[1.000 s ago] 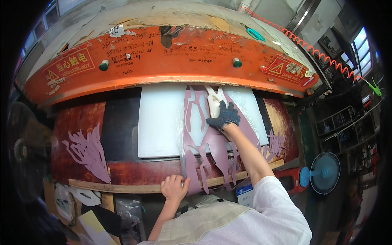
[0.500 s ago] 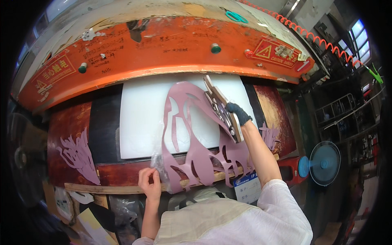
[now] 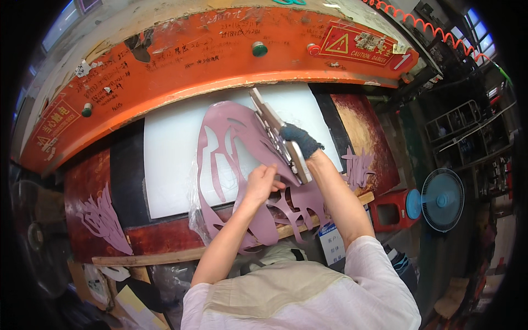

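We see writing mostly across the orange machine beam (image 3: pixel 214 63): dark handwritten lines of figures and characters, loose and partly smudged. Towards its right end is a red warning label (image 3: pixel 355 47) with a yellow triangle and printed lettering, scuffed in places; a similar red label (image 3: pixel 59 126) curves away at the far left. Between them sit a green push-button (image 3: pixel 259 49), a second green button (image 3: pixel 87 110) and a red button (image 3: pixel 313 50). Below the table edge, a blue-and-white printed card (image 3: pixel 333 246) shows in part.

Under the beam, on a white cutting pad (image 3: pixel 170 165), we find a mauve sheet (image 3: pixel 258 149) full of long cut-out openings, its lower end draping over a wooden strip (image 3: pixel 165 253) at the front. A cutting die (image 3: pixel 276 125), a flat board with metal pieces on its left face, stands steeply tilted over the sheet's right part.

The right hand (image 3: pixel 300 141), in a dark glove, is closed around the die's right side, about midway along it. The bare left hand (image 3: pixel 261 184) is at the sheet, just left of the die's lower end, with fingers partly curled; we cannot tell whether they pinch the material.

Mauve offcuts (image 3: pixel 103 221) lie at the left.
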Available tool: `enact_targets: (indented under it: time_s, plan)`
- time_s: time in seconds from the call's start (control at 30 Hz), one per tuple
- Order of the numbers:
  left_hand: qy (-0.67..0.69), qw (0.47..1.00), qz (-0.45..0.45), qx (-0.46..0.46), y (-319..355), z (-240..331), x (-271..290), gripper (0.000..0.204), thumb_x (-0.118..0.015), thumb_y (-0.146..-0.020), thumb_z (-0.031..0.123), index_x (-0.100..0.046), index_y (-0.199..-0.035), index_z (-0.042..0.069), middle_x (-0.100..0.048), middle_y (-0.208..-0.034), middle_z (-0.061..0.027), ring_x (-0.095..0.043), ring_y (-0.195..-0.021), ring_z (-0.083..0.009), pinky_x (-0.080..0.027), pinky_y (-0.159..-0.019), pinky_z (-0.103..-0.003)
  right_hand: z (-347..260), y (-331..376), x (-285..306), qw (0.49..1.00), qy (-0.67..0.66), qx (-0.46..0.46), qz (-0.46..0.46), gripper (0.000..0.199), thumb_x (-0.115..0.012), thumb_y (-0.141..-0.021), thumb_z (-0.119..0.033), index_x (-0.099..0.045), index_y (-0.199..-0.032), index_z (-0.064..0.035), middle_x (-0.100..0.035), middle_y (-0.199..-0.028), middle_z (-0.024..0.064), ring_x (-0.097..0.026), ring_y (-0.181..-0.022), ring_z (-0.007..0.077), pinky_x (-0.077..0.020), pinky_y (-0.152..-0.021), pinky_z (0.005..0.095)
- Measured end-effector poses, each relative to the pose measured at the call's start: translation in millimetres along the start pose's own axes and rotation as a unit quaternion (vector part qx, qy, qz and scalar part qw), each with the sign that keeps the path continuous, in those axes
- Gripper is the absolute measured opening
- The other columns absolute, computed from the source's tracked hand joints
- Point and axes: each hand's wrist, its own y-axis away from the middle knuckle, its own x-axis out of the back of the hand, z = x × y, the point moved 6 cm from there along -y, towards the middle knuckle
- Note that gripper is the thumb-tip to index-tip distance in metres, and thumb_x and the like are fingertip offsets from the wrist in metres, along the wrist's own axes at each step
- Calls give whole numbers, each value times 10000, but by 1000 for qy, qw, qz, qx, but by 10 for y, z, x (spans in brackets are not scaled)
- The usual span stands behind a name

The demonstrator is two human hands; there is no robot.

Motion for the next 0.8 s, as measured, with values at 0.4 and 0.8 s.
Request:
enact_targets:
  time_s: [0.4,0.8]
  plan:
    - [161,982,95,-5,525,-198,1264,310,-511,-997,304,-623,-1085,28,-670,-933,-42,-611,-799,-114,-492,-760,-267,-555,180,405,581,770,104,241,710,-731,-732,-389,-539,-1322,-44,-639,-1165,201,-611,-1069,340,-475,-952,391]
    - [-26,994,37,-99,594,-31,951,385,-475,-1021,350,-656,-981,13,-638,-889,17,-529,-829,-56,-444,-770,-231,264,653,-1224,727,615,300,-61,606,-755,-707,-459,-637,-1154,-67,-643,-1163,139,-592,-1087,327,-460,-941,412]
